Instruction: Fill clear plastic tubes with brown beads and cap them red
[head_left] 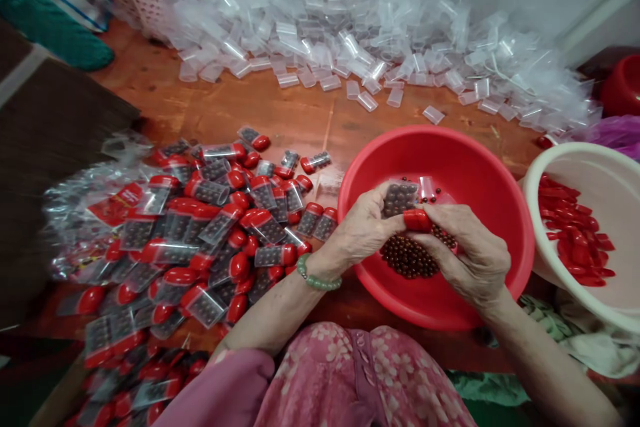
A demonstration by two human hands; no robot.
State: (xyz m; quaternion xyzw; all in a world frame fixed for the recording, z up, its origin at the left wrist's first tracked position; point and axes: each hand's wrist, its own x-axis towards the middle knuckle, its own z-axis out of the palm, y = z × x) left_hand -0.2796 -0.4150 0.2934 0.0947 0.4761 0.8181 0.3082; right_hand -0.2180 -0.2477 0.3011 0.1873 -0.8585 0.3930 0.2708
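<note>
My left hand (pixel 361 225), with a green bead bracelet on the wrist, grips a small clear plastic container (pixel 400 199) full of dark beads. A red cap (pixel 417 219) sits at the container's near end, pinched by the fingers of my right hand (pixel 470 253). Whether the cap is fully seated cannot be made out. Both hands are over a red basin (pixel 505 267). Loose dark brown beads (pixel 407 259) lie in a heap on its bottom, with a clear sleeve (pixel 426 187) and a few stray beads behind the hands.
Left of the basin lies a big pile of filled, red-capped containers (pixel 200 233). A white tub (pixel 537 180) on the right holds red caps (pixel 575 230). Many clear plastic sleeves (pixel 345 47) are heaped along the back of the brown surface (pixel 220 107).
</note>
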